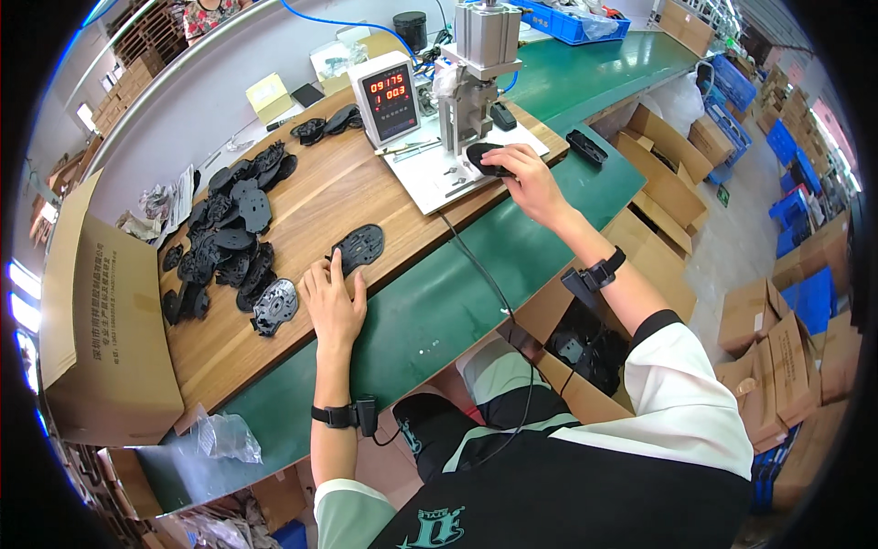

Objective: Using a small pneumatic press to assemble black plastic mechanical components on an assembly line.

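While the right hand [532, 179] pinches a dark oval part [481, 157] beside the press [485, 40], upper centre of frame, the left hand [333, 302], loosely spread, meets a black plate [364, 245] left of centre. Step, judged: positioning; next move likely calls for careful alignment.

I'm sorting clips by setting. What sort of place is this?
Probably a factory workshop, likely for small-part assembly: a press-like metal machine stands beside a box with a lit red display, black parts lie heaped to the left, and cardboard boxes are stacked at right.
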A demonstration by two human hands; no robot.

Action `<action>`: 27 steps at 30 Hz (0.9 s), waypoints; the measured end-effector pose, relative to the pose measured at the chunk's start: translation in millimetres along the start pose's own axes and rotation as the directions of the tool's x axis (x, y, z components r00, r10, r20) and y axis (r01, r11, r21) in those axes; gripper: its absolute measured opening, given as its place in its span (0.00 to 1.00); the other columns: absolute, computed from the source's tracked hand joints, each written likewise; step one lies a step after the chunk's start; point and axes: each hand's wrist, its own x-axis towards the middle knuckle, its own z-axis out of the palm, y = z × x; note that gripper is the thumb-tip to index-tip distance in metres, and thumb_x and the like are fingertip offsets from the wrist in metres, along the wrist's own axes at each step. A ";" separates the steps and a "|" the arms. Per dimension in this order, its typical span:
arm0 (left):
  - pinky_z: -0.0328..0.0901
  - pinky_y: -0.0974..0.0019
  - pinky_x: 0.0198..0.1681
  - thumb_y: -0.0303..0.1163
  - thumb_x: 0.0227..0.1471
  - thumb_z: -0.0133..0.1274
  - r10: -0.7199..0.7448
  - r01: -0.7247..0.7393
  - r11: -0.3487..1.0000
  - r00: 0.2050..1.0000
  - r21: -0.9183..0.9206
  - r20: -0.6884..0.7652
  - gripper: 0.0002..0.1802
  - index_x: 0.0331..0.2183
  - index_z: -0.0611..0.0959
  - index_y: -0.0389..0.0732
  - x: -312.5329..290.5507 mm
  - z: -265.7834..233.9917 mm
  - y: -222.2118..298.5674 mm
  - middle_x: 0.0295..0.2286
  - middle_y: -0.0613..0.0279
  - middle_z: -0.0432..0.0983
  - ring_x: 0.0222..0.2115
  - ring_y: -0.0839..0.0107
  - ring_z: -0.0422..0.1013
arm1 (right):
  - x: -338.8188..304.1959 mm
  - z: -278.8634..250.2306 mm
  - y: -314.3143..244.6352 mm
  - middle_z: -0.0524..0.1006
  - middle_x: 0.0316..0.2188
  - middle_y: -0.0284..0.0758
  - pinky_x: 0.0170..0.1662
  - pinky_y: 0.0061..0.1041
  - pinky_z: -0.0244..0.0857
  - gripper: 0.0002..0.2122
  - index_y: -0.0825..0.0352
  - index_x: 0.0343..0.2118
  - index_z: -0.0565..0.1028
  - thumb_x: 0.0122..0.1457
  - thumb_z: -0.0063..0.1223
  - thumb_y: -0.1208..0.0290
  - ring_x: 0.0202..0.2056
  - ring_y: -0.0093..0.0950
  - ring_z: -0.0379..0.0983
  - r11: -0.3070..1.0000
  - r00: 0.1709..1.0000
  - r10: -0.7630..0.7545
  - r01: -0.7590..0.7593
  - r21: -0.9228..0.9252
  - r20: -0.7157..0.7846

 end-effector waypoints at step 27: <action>0.61 0.51 0.59 0.29 0.44 0.65 0.130 -0.116 0.955 0.991 -0.275 0.035 0.28 0.51 0.84 0.45 1.3 -9.0 10.2 0.51 0.56 0.72 0.53 0.53 0.68 | 12.7 3.1 17.7 0.83 0.41 0.41 0.49 0.40 0.74 0.19 0.69 0.42 0.81 0.44 0.55 0.88 0.45 0.44 0.80 0.994 0.985 0.083 -0.071 -0.084 0.151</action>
